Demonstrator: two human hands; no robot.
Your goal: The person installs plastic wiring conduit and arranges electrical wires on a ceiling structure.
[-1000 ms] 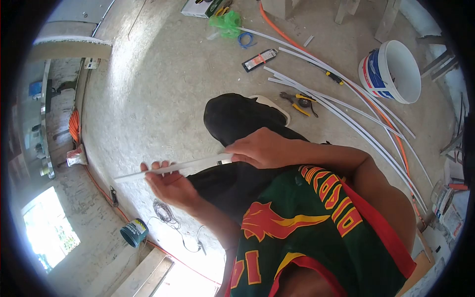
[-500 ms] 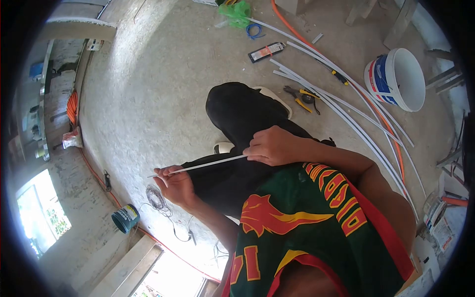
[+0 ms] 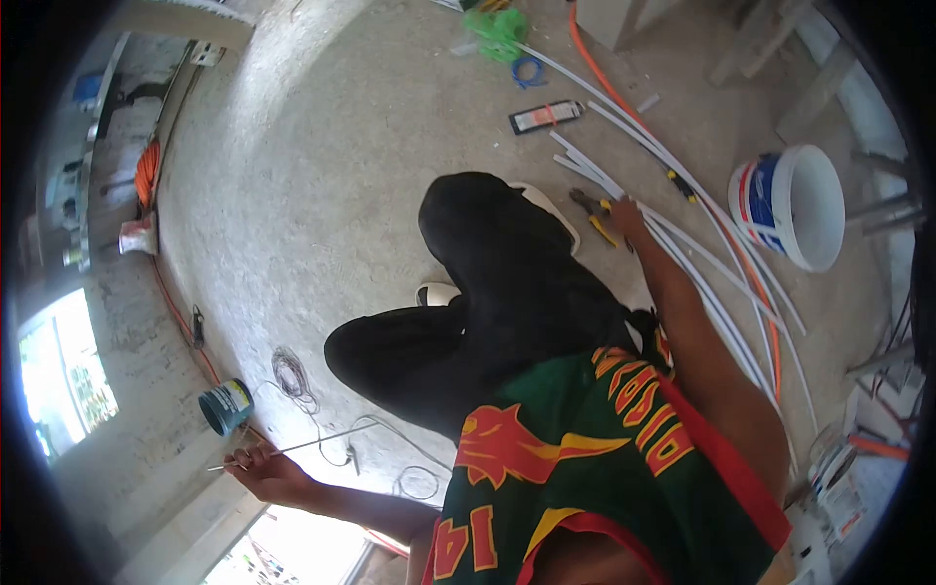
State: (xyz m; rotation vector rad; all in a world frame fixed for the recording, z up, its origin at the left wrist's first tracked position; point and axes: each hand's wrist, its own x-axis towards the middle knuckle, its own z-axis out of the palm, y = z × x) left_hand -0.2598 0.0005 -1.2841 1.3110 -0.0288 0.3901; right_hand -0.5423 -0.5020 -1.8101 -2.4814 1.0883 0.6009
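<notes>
Strip in one hand, pliers under the other

Your left hand (image 3: 255, 466) is closed around a thin white strip (image 3: 292, 448), held low and out to your side. Farther out, your right hand (image 3: 627, 216) reaches the yellow-handled pliers (image 3: 597, 212) lying on the floor beside the long white strips (image 3: 682, 244); I cannot tell if it grips them yet. By my judgement, any cutting remains undone.

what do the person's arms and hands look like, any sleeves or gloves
Both arms are bare to the shoulder. The left hand and right hand wear no gloves, and no watch or rings show. The top is a sleeveless green jersey with red trim, red lettering edged in yellow and a red-and-yellow emblem.
</notes>
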